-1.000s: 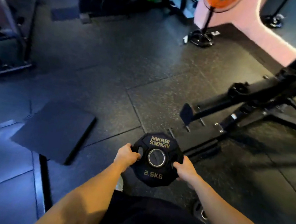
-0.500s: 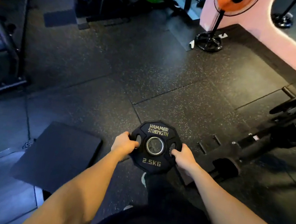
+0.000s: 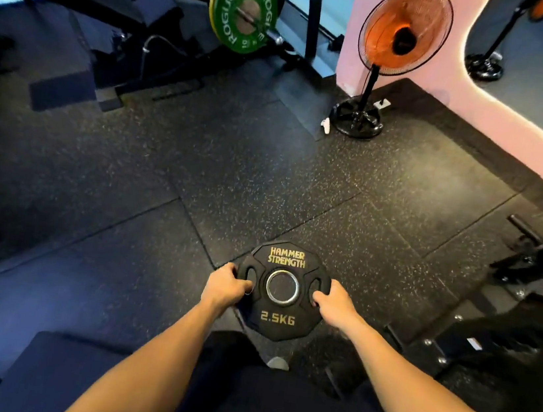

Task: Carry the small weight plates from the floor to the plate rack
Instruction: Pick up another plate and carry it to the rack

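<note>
We held one small weight plate in front of us with both hands. It was black, with gold words on it and a shiny metal ring in the middle. It was up off the floor, flat side facing up at us, out past our knees.

Our left hand gripped the left edge. Its fingers were curled around the rim, and the tips poked into the left grip hole. Our right hand gripped the right edge the same way, with its fingers curled into the right grip hole. Both hands were clamped tight on the plate.

So the first part of the job looked done for this plate: it was picked up. The carrying part was in hand. The last part, putting it on the plate rack, was not done yet.

We could not tell for sure where the plate rack was. Far ahead of us there was a big green plate on a bar, next to some dark gym frames. An orange fan stood by a pink wall, well apart from us. A dark machine sat low on our right side.

We saw no other small plates lying on the floor here, so we could not say how many were left to carry.
</note>
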### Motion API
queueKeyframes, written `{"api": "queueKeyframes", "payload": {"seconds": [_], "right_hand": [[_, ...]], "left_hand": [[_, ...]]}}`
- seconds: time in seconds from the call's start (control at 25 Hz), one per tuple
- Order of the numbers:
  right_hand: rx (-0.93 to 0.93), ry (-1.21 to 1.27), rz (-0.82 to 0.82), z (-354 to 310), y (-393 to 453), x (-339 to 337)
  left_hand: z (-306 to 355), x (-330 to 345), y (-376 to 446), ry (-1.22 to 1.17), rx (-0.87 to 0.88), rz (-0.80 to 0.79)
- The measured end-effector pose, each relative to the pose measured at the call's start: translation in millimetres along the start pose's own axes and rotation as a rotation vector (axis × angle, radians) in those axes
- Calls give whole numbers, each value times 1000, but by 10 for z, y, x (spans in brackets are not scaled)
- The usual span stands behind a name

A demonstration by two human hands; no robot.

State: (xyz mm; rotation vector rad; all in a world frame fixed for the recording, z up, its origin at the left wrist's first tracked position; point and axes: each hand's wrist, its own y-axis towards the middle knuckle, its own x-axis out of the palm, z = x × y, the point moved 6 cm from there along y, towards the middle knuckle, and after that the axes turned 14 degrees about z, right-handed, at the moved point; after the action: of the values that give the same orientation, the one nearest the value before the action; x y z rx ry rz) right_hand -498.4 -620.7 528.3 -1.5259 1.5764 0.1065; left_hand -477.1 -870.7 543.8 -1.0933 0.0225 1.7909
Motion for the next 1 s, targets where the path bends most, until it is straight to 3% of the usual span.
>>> {"api": "queueKeyframes", "payload": {"seconds": [0.64, 1.0], "right_hand": [[270, 216, 193, -2210, 3431, -776], [400, 319, 224, -2777, 5555, -1470]], "left_hand": [[3429, 606, 3756, 188, 238, -216], [5337, 1534, 5289, 195, 269, -317]]}}
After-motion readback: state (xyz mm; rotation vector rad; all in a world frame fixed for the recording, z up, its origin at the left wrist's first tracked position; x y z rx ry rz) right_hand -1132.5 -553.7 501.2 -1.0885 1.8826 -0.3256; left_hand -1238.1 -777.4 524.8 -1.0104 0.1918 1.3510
